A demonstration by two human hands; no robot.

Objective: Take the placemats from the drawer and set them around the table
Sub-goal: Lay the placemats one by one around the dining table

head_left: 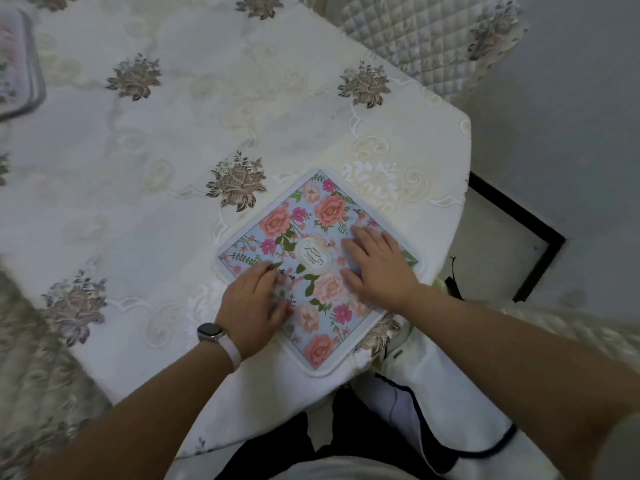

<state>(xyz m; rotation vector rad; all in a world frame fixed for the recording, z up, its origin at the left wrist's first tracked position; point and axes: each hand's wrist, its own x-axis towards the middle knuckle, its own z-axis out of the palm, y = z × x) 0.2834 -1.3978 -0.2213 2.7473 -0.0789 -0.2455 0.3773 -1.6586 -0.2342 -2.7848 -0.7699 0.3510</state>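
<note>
A square placemat [304,226] with pink flowers on pale blue and a white border lies turned like a diamond near the table's front right edge. Both my hands rest flat on top of it, fingers spread. My left hand [254,299], with a watch on its wrist, presses the mat's lower left side. My right hand [377,263] presses its right side. At the far left edge of the view part of a second placemat [17,71] shows on the table, blurred.
The table [156,150] wears a white embroidered cloth with brown flower motifs. A quilted chair back [433,39] stands at the far right corner. Grey floor with a black-framed panel [519,237] lies to the right. My legs are close against the table's front edge.
</note>
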